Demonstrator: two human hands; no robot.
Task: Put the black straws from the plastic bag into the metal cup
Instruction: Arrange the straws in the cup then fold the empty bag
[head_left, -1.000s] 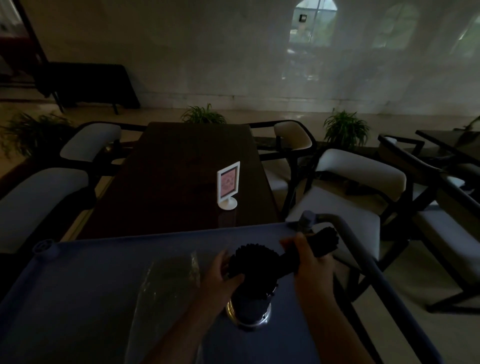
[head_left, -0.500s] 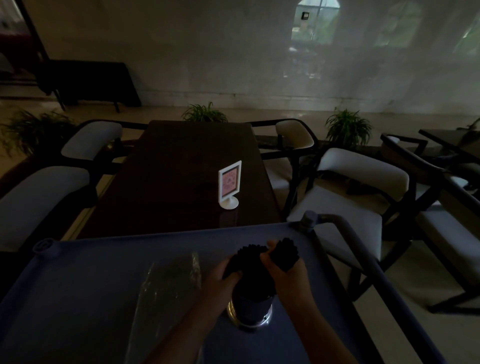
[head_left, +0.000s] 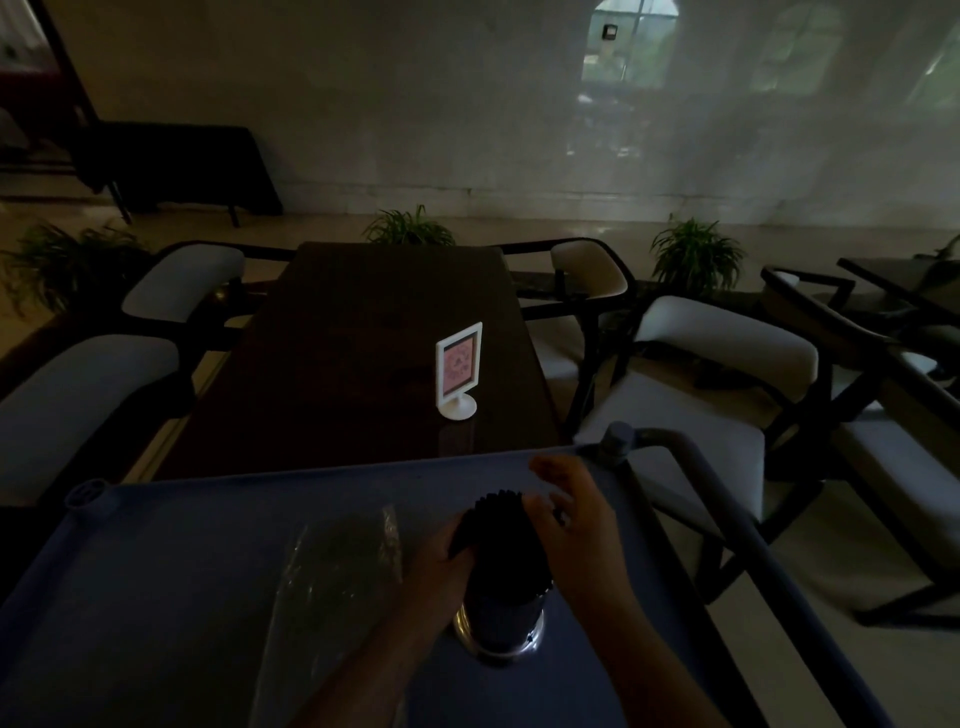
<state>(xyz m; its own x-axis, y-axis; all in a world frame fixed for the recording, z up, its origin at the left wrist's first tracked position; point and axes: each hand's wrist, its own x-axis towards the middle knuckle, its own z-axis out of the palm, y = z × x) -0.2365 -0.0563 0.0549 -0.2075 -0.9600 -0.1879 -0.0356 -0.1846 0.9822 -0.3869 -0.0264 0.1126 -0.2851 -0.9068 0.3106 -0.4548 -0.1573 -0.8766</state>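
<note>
A thick bundle of black straws stands upright in the metal cup, whose shiny base rests on the blue cart top. My left hand wraps the left side of the bundle just above the cup. On the bundle's upper right side lies my right hand, fingers spread and touching the straw tips, nothing held in it. The clear plastic bag lies flat on the cart just left of the cup; in the dim light I cannot tell what is in it.
The cart's grey handle runs along its right side. Beyond the cart is a dark wooden table with a white sign holder. Padded chairs flank the table, and potted plants stand behind.
My right hand brought a second handful of straws from the right to the cup, set it in with the others and let go. My left hand stayed on the bundle.
</note>
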